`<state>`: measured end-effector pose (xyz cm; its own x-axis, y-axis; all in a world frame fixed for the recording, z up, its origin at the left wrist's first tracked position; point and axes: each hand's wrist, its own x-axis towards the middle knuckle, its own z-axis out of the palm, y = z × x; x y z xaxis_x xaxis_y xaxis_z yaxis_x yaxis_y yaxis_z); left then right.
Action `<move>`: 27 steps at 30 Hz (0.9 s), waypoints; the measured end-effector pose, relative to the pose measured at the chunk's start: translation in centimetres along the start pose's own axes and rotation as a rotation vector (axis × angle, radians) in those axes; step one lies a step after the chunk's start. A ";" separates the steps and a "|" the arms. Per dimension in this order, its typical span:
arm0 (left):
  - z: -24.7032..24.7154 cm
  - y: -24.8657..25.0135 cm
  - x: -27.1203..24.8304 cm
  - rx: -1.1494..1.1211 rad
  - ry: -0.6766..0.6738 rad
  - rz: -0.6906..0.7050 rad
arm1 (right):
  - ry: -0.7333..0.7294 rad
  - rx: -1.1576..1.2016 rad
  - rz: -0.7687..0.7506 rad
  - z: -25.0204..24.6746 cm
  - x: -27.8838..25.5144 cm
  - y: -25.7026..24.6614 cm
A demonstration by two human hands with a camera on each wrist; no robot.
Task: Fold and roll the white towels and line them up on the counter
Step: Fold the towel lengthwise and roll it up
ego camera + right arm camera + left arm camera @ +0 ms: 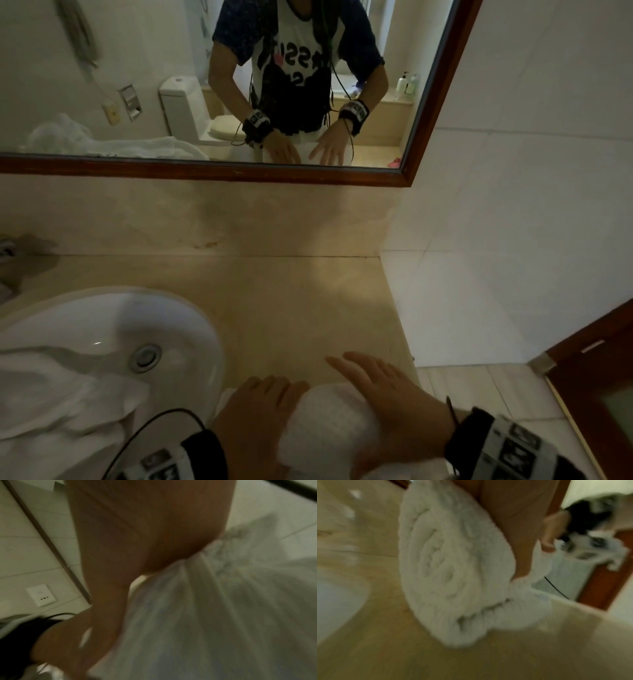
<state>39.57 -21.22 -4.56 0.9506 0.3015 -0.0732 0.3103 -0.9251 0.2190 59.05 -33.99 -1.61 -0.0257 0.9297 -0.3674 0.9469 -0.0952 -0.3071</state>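
A white towel (pixel 329 428) lies rolled on the beige counter (pixel 291 301) near its front edge, right of the sink. My left hand (pixel 263 404) rests on the roll's left end, and my right hand (pixel 383 387) lies over its right part with straight fingers pointing away from me. In the left wrist view the spiral end of the towel (pixel 453 568) shows, with my left palm (pixel 513 520) pressed on top and a loose flap trailing at the back. The blurred right wrist view has my right palm (pixel 145 527) on the towel (pixel 205 615).
The white sink (pixel 191 308) sits left of the roll. A heap of unfolded white towels (pixel 51 404) drapes over its near left side. A mirror (pixel 239 85) hangs above the counter. The counter ends at a tiled wall (pixel 479 274) on the right, beside a wooden door (pixel 599 377).
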 end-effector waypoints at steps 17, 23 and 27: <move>1.4 1.7 -0.5 -0.104 -0.397 -0.341 | 0.626 -0.393 -0.079 7.8 -1.8 -2.7; 2.5 1.9 -3.4 0.153 0.047 -0.185 | 0.223 -0.265 -0.010 4.3 -0.8 -1.3; 5.3 2.5 -4.0 0.358 0.417 -0.175 | 0.237 -0.257 -0.041 5.3 -0.9 -1.5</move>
<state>36.54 -26.00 -8.88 0.8278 0.4557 0.3271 0.5124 -0.8516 -0.1103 55.95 -36.56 -5.51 -0.0187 0.9906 -0.1357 0.9971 0.0085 -0.0754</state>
